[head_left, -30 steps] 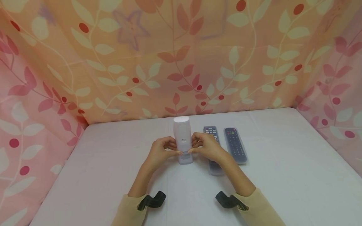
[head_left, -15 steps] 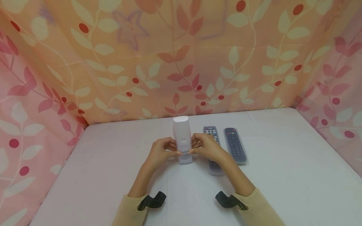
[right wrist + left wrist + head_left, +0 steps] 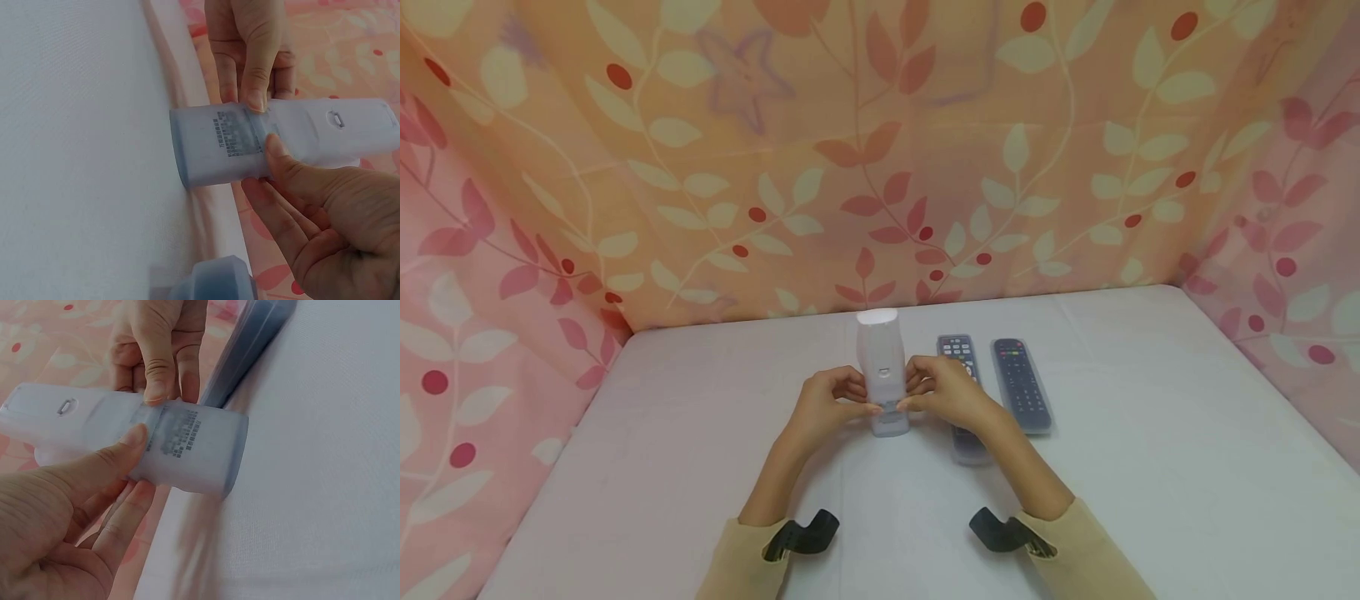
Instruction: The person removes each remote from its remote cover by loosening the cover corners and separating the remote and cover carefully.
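The white remote (image 3: 882, 358) stands almost upright near the middle of the table (image 3: 1150, 467), a little toward its back edge, with its lower end inside a clear sleeve (image 3: 889, 421) that touches the surface. The left hand (image 3: 824, 407) pinches the rim of this sleeve between thumb and curled fingers from the left side. The right hand (image 3: 947, 392) pinches it from the other side in the same way, thumb on the back of the remote. In the left wrist view both thumbs (image 3: 139, 439) press just at the edge where the sleeve begins, and the printed label shows through it.

My judgement is that the main risk is a slip. The sleeve looks soft and smooth, so if 1 thumb pulls harder than the other, the rim may go on crooked and bunch on 1 side. The remote could also shoot out of the pinch and tip over, because only its small lower end rests on the table.

2 dark remotes lie flat just to the right, the nearer one (image 3: 958, 392) partly under the right wrist, the other (image 3: 1022, 383) beside it. A falling white remote or a quick move of the right forearm could push them toward the right edge.
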`<act>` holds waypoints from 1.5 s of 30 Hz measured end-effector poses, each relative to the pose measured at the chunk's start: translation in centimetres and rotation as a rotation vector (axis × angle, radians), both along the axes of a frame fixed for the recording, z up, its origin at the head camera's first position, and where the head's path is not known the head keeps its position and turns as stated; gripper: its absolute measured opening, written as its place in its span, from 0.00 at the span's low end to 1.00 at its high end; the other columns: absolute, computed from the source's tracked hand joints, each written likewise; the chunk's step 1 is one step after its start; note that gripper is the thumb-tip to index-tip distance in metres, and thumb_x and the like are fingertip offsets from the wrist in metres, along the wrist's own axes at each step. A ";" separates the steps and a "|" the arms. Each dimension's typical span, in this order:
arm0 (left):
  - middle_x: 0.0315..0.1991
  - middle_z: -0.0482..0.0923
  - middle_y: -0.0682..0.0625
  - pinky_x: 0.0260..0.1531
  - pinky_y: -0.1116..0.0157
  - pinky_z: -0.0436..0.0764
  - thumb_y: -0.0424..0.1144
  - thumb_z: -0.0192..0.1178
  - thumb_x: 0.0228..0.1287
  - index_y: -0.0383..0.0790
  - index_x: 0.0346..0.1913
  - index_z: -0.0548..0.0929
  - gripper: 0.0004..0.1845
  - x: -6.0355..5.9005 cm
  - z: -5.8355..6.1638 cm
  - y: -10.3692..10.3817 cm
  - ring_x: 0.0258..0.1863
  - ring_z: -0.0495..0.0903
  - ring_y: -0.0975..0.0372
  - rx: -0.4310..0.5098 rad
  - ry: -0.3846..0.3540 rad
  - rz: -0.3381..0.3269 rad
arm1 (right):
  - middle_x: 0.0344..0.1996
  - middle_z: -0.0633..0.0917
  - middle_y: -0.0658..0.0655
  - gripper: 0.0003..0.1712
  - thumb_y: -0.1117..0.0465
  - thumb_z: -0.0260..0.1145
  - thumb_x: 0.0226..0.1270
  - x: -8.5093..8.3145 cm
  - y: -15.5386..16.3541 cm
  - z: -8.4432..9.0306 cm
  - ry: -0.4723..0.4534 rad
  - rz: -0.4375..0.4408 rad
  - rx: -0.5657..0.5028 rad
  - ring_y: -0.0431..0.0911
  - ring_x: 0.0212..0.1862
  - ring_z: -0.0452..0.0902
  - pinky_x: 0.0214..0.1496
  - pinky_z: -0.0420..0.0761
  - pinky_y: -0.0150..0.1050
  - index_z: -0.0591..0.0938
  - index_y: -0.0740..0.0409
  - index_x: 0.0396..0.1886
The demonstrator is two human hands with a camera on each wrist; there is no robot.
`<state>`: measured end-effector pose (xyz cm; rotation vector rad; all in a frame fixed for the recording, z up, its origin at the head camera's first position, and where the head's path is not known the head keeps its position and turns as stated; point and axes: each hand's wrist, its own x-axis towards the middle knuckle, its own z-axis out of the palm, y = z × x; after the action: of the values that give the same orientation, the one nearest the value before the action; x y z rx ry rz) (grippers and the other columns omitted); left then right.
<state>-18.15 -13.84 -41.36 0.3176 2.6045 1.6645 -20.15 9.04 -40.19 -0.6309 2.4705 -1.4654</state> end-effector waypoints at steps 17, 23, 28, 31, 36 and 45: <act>0.35 0.88 0.44 0.43 0.62 0.86 0.28 0.81 0.53 0.32 0.39 0.86 0.14 0.0 -0.2 0.0 0.37 0.88 0.57 -0.013 0.009 -0.012 | 0.36 0.88 0.57 0.15 0.67 0.81 0.60 0.0 0.2 -0.1 0.016 0.001 0.032 0.48 0.41 0.88 0.48 0.87 0.43 0.82 0.64 0.40; 0.35 0.89 0.45 0.43 0.62 0.87 0.29 0.82 0.52 0.33 0.38 0.87 0.13 0.0 0.2 -0.1 0.37 0.88 0.58 -0.029 0.040 -0.034 | 0.36 0.89 0.57 0.15 0.67 0.81 0.60 -0.1 0.2 -0.2 0.069 0.020 0.041 0.47 0.40 0.88 0.47 0.87 0.42 0.82 0.64 0.40; 0.35 0.90 0.47 0.44 0.60 0.87 0.31 0.81 0.53 0.34 0.39 0.89 0.13 0.2 0.3 0.0 0.37 0.88 0.59 -0.070 0.076 -0.050 | 0.36 0.89 0.57 0.15 0.68 0.80 0.60 0.1 0.2 -0.2 0.094 0.035 0.036 0.46 0.40 0.88 0.47 0.88 0.42 0.83 0.66 0.41; 0.36 0.90 0.48 0.46 0.58 0.87 0.32 0.81 0.54 0.35 0.40 0.89 0.13 0.4 0.4 0.2 0.37 0.88 0.59 -0.080 0.068 -0.028 | 0.37 0.90 0.58 0.13 0.68 0.78 0.64 0.3 0.1 -0.2 0.125 0.037 0.037 0.48 0.41 0.89 0.48 0.88 0.43 0.84 0.67 0.44; 0.36 0.89 0.48 0.46 0.56 0.87 0.31 0.80 0.55 0.35 0.40 0.89 0.12 0.5 0.5 0.3 0.37 0.88 0.59 -0.076 0.078 0.012 | 0.43 0.89 0.64 0.08 0.66 0.67 0.76 0.5 -0.2 -0.1 0.119 0.021 -0.006 0.55 0.47 0.90 0.47 0.91 0.42 0.84 0.68 0.48; 0.39 0.90 0.47 0.45 0.57 0.87 0.32 0.79 0.58 0.35 0.44 0.90 0.12 0.7 0.7 0.7 0.38 0.88 0.57 -0.023 0.074 0.031 | 0.42 0.90 0.67 0.15 0.63 0.56 0.85 0.5 -0.2 0.0 0.094 -0.010 -0.042 0.56 0.42 0.91 0.41 0.91 0.45 0.84 0.70 0.48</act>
<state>-17.50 -13.11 -40.67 0.3460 2.6937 1.6617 -19.65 8.84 -40.24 -0.7125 2.5221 -1.5288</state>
